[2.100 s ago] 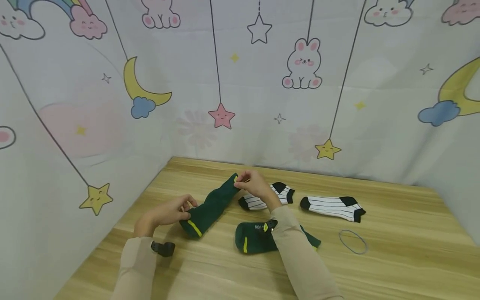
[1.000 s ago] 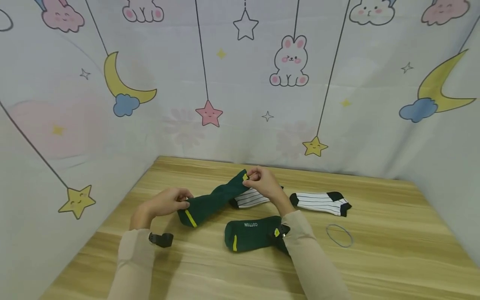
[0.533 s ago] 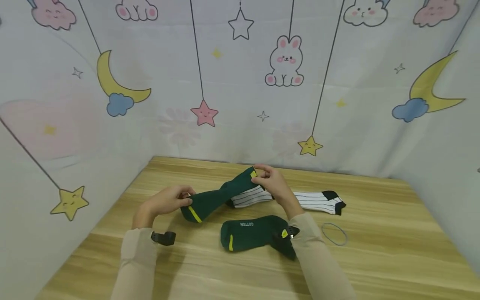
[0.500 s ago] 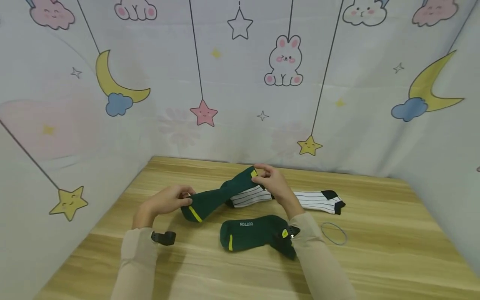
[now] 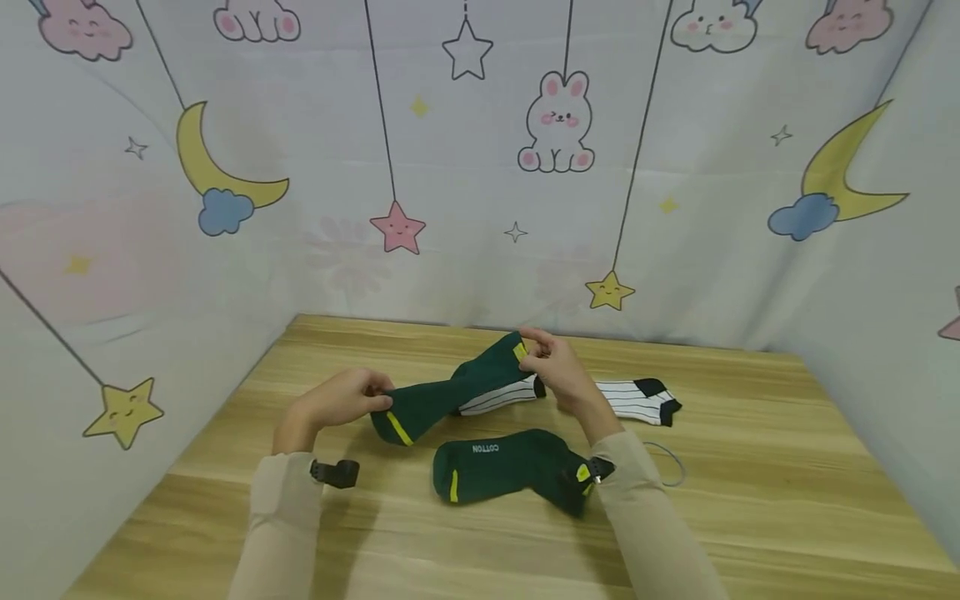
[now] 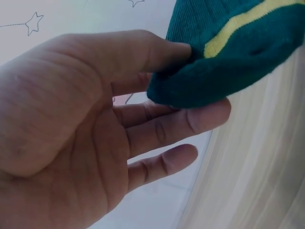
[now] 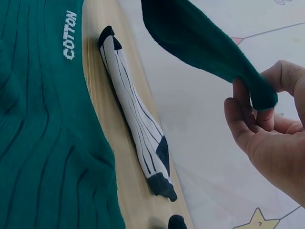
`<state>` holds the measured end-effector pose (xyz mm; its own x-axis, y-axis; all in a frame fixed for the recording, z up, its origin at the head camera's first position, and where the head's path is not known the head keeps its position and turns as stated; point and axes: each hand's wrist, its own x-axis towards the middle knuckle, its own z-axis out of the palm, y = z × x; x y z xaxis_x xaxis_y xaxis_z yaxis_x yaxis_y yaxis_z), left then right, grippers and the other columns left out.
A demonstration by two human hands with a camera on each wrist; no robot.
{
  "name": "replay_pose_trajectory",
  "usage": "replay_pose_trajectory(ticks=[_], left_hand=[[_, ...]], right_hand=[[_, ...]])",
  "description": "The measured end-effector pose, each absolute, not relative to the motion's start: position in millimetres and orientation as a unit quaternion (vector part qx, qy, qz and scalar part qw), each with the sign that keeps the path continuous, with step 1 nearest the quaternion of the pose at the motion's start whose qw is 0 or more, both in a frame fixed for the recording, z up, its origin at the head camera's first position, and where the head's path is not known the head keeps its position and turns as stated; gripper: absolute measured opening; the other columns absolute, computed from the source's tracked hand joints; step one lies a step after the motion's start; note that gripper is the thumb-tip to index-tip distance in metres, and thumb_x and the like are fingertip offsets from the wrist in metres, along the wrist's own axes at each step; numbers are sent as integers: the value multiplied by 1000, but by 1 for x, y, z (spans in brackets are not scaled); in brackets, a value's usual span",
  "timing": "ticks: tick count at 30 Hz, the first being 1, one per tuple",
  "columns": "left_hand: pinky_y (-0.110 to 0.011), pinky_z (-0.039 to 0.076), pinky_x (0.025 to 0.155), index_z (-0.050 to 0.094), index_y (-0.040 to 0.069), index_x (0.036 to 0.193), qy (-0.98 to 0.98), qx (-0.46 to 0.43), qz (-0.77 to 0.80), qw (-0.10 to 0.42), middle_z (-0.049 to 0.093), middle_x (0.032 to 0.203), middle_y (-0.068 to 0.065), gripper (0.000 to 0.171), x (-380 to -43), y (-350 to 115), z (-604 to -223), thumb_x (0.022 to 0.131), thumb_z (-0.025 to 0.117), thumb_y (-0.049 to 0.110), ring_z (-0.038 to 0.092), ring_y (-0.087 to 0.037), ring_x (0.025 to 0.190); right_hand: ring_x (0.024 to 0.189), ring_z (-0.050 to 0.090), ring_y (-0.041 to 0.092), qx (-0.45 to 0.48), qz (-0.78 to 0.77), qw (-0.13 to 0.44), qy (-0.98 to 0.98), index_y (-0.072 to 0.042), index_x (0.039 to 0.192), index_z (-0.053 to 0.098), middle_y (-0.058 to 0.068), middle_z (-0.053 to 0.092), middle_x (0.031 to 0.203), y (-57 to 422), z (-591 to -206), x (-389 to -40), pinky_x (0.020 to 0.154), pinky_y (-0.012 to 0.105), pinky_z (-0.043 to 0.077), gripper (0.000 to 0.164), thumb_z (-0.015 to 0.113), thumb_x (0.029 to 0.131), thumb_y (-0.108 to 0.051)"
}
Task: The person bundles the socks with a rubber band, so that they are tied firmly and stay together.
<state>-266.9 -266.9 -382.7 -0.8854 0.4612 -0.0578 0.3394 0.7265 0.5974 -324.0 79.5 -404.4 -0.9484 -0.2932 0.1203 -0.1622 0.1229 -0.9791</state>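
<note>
A dark green sock with yellow marks hangs stretched between both hands above the table. My left hand pinches its toe end; in the left wrist view the thumb lies over the sock and fingers support it from beneath. At the other end, my right hand pinches the cuff between thumb and fingers, also plain in the right wrist view. A second green sock, lettered COTTON, lies nearer on the table, its cuff partly behind the right wrist. Beneath the held sock, a striped white sock is partly covered.
Another white striped sock with black toe and heel lies to the right, partly hidden by the right hand. A thin bluish loop rests near the right forearm. Patterned cloth walls stand behind the wooden table.
Held by both hands throughout, the green sock has been lifted and swung flatter. My right hand has moved right, stretching the cuff end away from the left hand. The view has turned slightly right.
</note>
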Motion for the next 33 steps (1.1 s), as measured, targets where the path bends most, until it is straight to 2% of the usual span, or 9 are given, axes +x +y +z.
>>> replay_pose_trajectory(ticks=[6, 11, 16, 18, 21, 24, 28, 30, 33], left_hand=[[-33, 47, 69, 70, 3, 103, 923, 230, 294, 97, 63, 84, -1, 13, -270, -259, -380, 98, 60, 10, 53, -16, 75], [-33, 47, 69, 71, 3, 102, 920, 235, 300, 97, 63, 84, -1, 12, -272, -252, -378, 97, 61, 8, 53, -16, 75], [-33, 48, 70, 71, 4, 102, 920, 239, 297, 95, 63, 84, 0, 12, -275, -244, -377, 96, 62, 9, 54, -16, 75], [-33, 48, 71, 71, 4, 102, 921, 239, 292, 97, 63, 85, 0, 12, -276, -241, -377, 96, 62, 9, 54, -15, 76], [-33, 48, 71, 71, 5, 102, 920, 243, 291, 98, 63, 84, 0, 11, -277, -238, -378, 96, 63, 9, 54, -15, 76], [-33, 47, 71, 70, 5, 101, 916, 250, 297, 99, 62, 83, 0, 9, -278, -235, -379, 96, 62, 8, 53, -16, 75], [-34, 45, 71, 68, 6, 99, 908, 258, 316, 100, 60, 82, 0, 6, -280, -233, -379, 96, 62, 7, 52, -16, 76], [-34, 45, 72, 67, 5, 99, 905, 259, 323, 100, 60, 84, -1, 5, -280, -232, -379, 96, 62, 6, 52, -17, 77], [-35, 47, 75, 66, 7, 101, 901, 260, 332, 99, 61, 88, -1, 5, -281, -230, -380, 97, 62, 8, 55, -17, 81]], right_hand=[[76, 39, 17, -153, -656, 50, 737, 8, 144, 46, 3, 48, 83, 89, -404, -321, 64, 27, 34, 60, 57, 86, 8], [83, 40, 16, -139, -679, 55, 719, 11, 141, 47, 3, 45, 89, 96, -405, -320, 69, 24, 39, 56, 53, 86, 10], [85, 41, 14, -120, -693, 62, 708, 13, 126, 53, 3, 44, 90, 104, -408, -317, 72, 22, 41, 40, 52, 86, 10], [84, 41, 15, -117, -690, 64, 712, 11, 118, 55, 2, 44, 89, 107, -409, -316, 72, 22, 41, 31, 55, 87, 9], [86, 40, 16, -109, -677, 65, 725, 2, 106, 56, 1, 43, 88, 112, -410, -313, 74, 26, 39, 17, 61, 90, 3], [90, 40, 19, -104, -661, 61, 741, -5, 97, 54, 1, 42, 89, 117, -410, -311, 77, 30, 36, 14, 67, 92, -5], [96, 42, 22, -106, -643, 60, 756, -5, 100, 54, 4, 44, 94, 125, -407, -306, 82, 34, 39, 17, 68, 94, -10], [102, 44, 25, -106, -637, 65, 761, -2, 106, 54, 6, 46, 102, 129, -405, -304, 89, 38, 42, 20, 68, 94, -11], [117, 44, 31, -106, -629, 73, 766, 0, 112, 52, 12, 45, 118, 136, -403, -300, 100, 46, 39, 26, 67, 95, -12]])
